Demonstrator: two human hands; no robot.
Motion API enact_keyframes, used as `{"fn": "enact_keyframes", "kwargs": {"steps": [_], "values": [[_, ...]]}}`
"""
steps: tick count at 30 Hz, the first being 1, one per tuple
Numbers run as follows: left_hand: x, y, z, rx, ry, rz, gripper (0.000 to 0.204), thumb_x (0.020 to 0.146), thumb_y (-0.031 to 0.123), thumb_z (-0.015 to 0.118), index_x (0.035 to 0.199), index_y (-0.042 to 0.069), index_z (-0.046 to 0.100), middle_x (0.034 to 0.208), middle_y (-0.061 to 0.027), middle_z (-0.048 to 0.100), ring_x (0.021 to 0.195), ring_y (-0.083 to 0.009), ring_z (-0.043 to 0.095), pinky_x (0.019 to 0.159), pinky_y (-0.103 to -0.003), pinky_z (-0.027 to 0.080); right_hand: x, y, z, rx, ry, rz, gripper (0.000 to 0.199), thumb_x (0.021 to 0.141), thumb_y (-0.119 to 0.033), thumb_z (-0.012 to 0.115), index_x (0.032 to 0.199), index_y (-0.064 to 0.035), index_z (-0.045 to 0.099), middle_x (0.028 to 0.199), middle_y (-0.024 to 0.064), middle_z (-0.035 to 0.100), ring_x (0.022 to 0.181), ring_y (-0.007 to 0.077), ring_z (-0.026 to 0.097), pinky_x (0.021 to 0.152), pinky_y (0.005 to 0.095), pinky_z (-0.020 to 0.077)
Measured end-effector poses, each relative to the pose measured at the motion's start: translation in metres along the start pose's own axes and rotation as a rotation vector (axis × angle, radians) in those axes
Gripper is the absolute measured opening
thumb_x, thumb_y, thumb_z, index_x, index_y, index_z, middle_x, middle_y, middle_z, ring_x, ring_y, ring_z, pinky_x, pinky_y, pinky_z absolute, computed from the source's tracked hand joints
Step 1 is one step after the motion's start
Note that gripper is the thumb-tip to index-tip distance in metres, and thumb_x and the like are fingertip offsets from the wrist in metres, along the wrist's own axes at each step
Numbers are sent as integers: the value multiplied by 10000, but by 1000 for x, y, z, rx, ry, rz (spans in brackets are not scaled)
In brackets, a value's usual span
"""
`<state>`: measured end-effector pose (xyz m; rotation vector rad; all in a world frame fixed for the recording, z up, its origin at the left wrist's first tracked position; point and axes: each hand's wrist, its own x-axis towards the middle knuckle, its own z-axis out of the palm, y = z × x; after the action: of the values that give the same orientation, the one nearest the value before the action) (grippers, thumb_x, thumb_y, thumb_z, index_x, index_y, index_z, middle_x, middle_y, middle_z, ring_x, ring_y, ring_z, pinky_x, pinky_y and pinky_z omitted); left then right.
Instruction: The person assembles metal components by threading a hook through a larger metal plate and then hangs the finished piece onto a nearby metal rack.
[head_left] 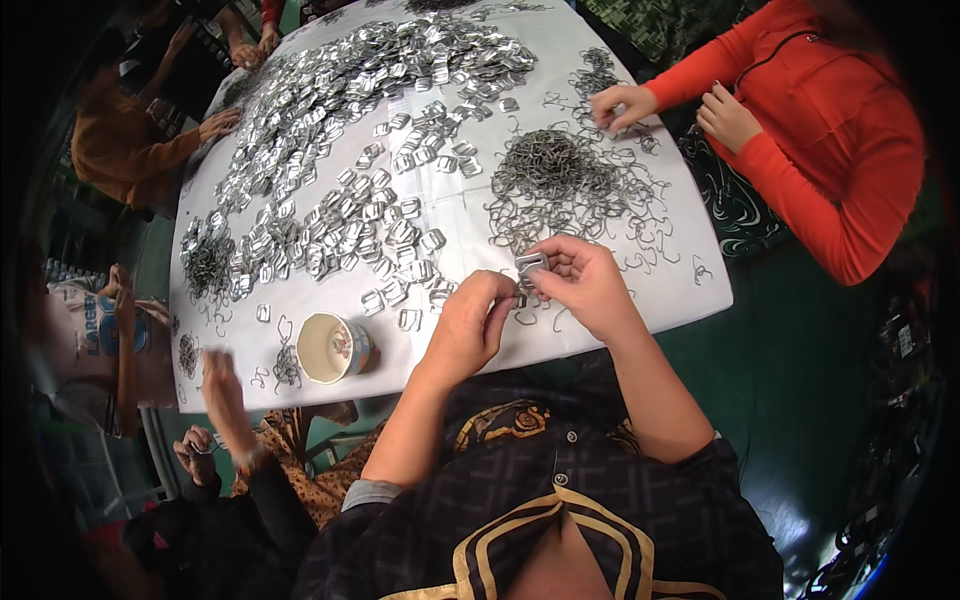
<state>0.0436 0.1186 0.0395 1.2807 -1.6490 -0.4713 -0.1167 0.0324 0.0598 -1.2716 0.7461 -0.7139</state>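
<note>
Over the near edge of the table, my right hand (587, 286) pinches a small silver metal buckle (531, 262) between thumb and fingers. Close beside it, my left hand (468, 325) is closed, its fingertips pressed together on a small dark piece that looks like a bent wire hook; the fingers mostly hide it. Just beyond my hands spreads a pile of bent wire hooks (550, 165), loose ones scattered around it. To the left of that lie many flat silver buckles (350, 225), in a heap that runs to the far end.
A paper cup (333, 348) with a few small bits inside stands near the front left edge of the white-covered table (690, 285). Another hook pile (207, 262) lies at the left. A person in red (830, 150) reaches in from the right; other people's hands (222, 385) work along the left side.
</note>
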Motion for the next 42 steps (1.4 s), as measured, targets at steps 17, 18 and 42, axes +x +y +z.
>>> {"fn": "enact_keyframes", "kwargs": {"steps": [17,18,42], "values": [[19,6,11,290,-89,106,196,757,-47,683,935,11,625,975,-125,639,906,-301,626,773,-368,510,-46,-20,-30,-516,387,-399,284,806,5,675,1088,-22,672,817,99,663,719,147,636,661,271,521],[10,-1,13,372,-176,108,139,745,-10,653,880,24,650,923,-103,629,848,-280,613,755,-365,512,-51,-23,-35,-538,425,-419,278,810,18,658,1086,-13,672,832,97,659,709,155,632,649,267,508],[98,14,208,304,-435,368,85,749,87,625,721,7,627,764,-148,603,773,-328,627,682,-407,523,-168,-2,-96,-659,603,-261,305,818,63,602,1089,-49,683,858,109,606,730,228,598,660,306,479]]}}
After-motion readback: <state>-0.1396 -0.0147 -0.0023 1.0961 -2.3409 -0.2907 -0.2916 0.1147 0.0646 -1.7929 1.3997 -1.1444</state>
